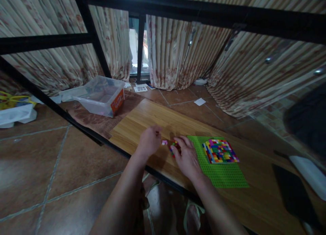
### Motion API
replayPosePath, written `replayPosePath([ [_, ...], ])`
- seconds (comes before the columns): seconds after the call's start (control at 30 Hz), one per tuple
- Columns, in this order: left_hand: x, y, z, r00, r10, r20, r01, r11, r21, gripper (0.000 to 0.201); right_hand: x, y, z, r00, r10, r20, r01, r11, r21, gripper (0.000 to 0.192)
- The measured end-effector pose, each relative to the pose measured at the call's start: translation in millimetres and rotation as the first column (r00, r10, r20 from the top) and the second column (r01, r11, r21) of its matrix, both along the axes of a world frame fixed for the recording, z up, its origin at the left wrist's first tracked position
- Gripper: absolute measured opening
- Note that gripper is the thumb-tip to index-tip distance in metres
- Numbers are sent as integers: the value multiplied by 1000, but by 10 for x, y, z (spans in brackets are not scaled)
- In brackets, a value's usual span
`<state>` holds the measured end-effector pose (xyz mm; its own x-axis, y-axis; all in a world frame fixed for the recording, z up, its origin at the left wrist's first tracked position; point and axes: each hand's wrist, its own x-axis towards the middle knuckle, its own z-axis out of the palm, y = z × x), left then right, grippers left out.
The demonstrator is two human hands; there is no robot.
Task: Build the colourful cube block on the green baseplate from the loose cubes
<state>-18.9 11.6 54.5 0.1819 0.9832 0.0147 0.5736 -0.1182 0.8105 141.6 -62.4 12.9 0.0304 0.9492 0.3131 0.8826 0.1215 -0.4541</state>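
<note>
A green baseplate (pixel 221 172) lies on the wooden table (pixel 152 121), with a square patch of multicoloured bricks (pixel 220 151) pressed onto its far part. My right hand (pixel 187 155) rests palm down just left of the plate, its fingers over a small heap of loose coloured bricks (pixel 173 147). My left hand (pixel 149 140) sits on the table a little further left, fingers curled. A small pink brick (pixel 164 143) lies between the two hands. Whether either hand grips a brick is hidden.
A clear plastic tub (pixel 102 95) stands on the floor beyond the table's far left corner. Black metal frame bars (pixel 51 104) run along the table's left edge and overhead. Dark flat objects (pixel 292 194) lie on the table at the right. Curtains hang behind.
</note>
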Motion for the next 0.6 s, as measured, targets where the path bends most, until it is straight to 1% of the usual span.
replayPosePath([
  [0.03,-6,-18,-10,989,-77,-128,78,997,3,28,14,-5,33,1000,-7,-16,7,1000,0,37],
  [0.07,-6,-39,-19,962,-154,-224,157,988,-4,28,30,-10,70,999,-15,-31,15,1000,0,36],
  [0.13,7,-78,-33,902,-275,-333,287,958,-15,26,77,-19,154,998,-30,-62,30,1000,1,35],
  [0.17,19,-92,-40,882,-301,-363,319,948,-11,26,109,-24,199,996,-35,-78,35,999,3,35],
  [0.23,48,-107,-59,869,-289,-400,316,949,0,28,183,-36,285,994,-48,-101,49,999,13,33],
  [0.3,79,-110,-81,873,-248,-421,275,961,4,27,262,-51,357,992,-57,-110,61,998,29,32],
  [0.37,106,-107,-101,874,-221,-433,251,968,13,25,328,-66,404,991,-64,-113,70,996,50,30],
  [0.43,123,-104,-114,873,-220,-435,258,966,29,22,374,-79,430,990,-68,-124,77,994,74,29],
  [0.53,126,-100,-120,885,-228,-407,273,960,55,19,401,-93,442,987,-58,-152,73,993,96,28],
  [0.6,123,-99,-111,905,-237,-353,277,959,65,19,396,-98,441,982,-52,-183,69,994,88,26],
])
